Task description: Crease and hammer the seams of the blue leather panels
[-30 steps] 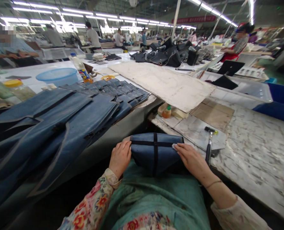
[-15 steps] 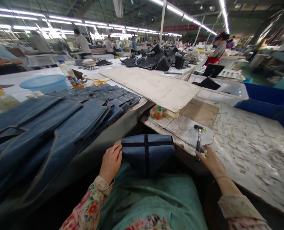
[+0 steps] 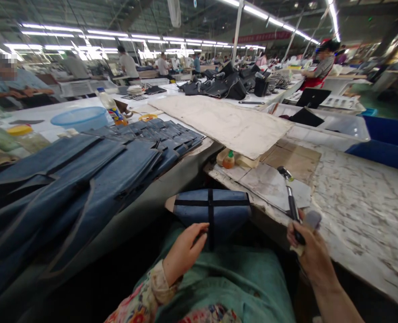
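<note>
A blue leather-like piece with crossed black strips [image 3: 190, 215] rests over my lap, its left end pale. My left hand [image 3: 185, 249] is just over its near edge with fingers stretched toward the vertical strip; I cannot tell whether they touch it. At the right table's edge, my right hand [image 3: 309, 249] is wrapped round the black handle of a small hammer [image 3: 293, 204], whose head points up and away. A rounded grey thing [image 3: 312, 219] shows beside that hand, its kind unclear.
Overlapping blue pieces [image 3: 118, 166] cover the left table, with a blue basin [image 3: 80, 119] and a bottle [image 3: 111, 107] behind. A pale board [image 3: 222, 119] bridges toward the right table. A small green-capped bottle [image 3: 229, 160] and a white bin [image 3: 348, 128] stand there. Co-workers are farther off.
My right hand has closed round the hammer and raised its handle off the table. My left hand has let go of the blue piece's left end and moved right, toward its middle.
</note>
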A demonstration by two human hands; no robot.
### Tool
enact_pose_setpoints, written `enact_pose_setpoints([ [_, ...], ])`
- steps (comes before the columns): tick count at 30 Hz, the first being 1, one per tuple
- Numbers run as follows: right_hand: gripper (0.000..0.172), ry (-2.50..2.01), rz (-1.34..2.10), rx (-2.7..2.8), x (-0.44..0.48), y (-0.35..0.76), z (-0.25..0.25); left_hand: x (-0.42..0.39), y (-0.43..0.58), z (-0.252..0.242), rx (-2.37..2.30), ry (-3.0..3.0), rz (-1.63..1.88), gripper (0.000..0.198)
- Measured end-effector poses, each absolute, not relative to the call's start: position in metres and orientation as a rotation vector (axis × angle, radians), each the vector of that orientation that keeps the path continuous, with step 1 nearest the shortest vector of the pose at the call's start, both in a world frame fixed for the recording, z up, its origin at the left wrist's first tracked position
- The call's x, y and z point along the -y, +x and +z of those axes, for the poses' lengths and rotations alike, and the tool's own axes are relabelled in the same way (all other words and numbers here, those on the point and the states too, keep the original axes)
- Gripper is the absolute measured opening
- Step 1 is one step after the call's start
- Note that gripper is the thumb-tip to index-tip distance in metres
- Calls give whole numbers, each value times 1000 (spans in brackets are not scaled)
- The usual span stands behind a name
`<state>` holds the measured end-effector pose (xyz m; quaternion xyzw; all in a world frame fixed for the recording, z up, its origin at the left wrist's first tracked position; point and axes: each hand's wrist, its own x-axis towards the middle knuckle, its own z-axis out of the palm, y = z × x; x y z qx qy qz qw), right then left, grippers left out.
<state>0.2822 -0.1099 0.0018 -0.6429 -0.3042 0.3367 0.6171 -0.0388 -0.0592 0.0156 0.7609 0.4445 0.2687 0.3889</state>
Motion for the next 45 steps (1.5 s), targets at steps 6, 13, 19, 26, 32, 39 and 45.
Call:
enact_pose_setpoints([
  [6, 58, -1508, 734, 1100, 158, 174, 2, 63, 28, 44, -753, 1415, 583, 38],
  [13, 39, -1392, 678, 1650, 139, 170, -1, 62, 15, 48, -919, 1083, 818, 43],
  [19, 35, -1505, 249, 1751, 101, 206, 10, 60, -52, 49, -1159, 1177, 666, 52],
  [26, 39, -1523, 90, 2008, 87, 194, -16, 78, -78, 42, -1256, 1269, 560, 54],
  [32, 37, -1566, 32, 2057, 82, 199, -29, 68, -83, 28, -1294, 1594, 482, 41],
  [39, 39, -1569, 47, 2030, 85, 194, -29, 70, -85, 30, -1310, 1547, 562, 50],
  [45, 40, -1562, 23, 2020, 87, 192, -33, 66, -80, 36, -1288, 1618, 482, 44],
])
